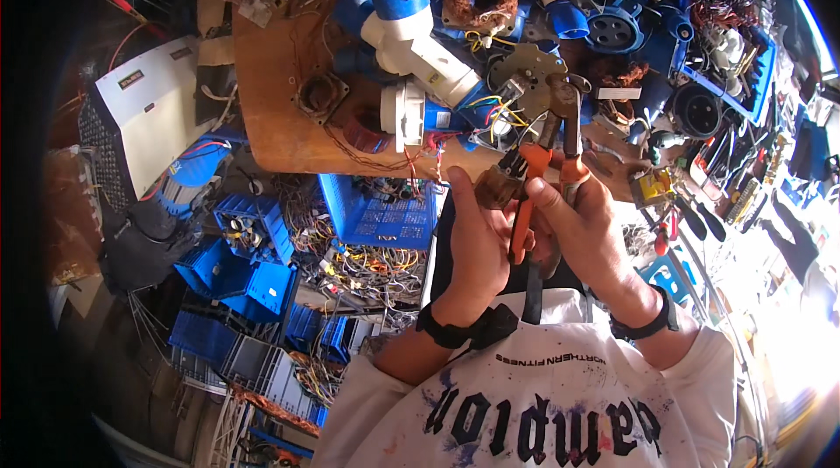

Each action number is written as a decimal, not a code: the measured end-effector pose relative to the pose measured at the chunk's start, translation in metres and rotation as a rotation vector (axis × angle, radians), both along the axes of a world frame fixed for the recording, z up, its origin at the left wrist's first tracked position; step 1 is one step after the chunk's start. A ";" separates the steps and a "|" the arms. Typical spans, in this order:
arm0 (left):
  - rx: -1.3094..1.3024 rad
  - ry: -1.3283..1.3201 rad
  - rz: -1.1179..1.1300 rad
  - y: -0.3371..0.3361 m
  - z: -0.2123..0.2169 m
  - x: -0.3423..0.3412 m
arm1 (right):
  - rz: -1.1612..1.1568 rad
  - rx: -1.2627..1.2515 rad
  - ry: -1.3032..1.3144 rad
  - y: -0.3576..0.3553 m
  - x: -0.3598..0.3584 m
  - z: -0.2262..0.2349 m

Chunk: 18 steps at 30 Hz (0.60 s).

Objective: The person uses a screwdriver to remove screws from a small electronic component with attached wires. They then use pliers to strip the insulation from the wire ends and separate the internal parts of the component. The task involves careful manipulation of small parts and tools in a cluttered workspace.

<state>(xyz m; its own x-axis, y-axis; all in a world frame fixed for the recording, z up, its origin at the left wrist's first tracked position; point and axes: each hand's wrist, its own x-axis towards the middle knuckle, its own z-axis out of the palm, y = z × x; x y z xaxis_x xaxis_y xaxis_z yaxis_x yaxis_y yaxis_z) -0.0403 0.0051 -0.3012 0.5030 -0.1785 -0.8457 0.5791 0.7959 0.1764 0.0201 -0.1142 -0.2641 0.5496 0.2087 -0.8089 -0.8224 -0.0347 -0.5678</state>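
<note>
Both hands (534, 227) raised together, gripping orange-handled pliers (542, 162)

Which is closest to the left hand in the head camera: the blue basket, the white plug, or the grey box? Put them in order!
From the left hand:
1. Blue basket, just to its left, below the table edge.
2. White plug, up on the wooden table.
3. Grey box, far left.
</note>
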 end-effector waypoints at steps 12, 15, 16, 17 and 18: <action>0.280 -0.118 -0.142 -0.003 0.012 0.011 | 0.006 0.006 0.027 -0.001 0.000 0.001; 0.349 -0.142 -0.196 -0.005 0.019 0.016 | 0.032 -0.013 0.010 -0.002 0.003 0.001; 0.377 -0.143 -0.210 -0.006 0.019 0.016 | 0.047 -0.028 0.001 -0.002 0.003 0.001; 0.379 -0.156 -0.211 -0.008 0.019 0.016 | 0.034 -0.011 0.014 -0.002 0.004 0.003; 0.382 -0.168 -0.212 -0.010 0.018 0.013 | 0.021 0.005 0.027 -0.001 0.005 0.006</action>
<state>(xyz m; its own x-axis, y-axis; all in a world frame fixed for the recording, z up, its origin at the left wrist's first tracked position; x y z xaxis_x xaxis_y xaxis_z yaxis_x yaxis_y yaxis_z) -0.0271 -0.0053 -0.2831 0.6248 0.0164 -0.7806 0.6600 0.5231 0.5392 0.0256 -0.1150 -0.2580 0.5229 0.2245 -0.8223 -0.8366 -0.0493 -0.5455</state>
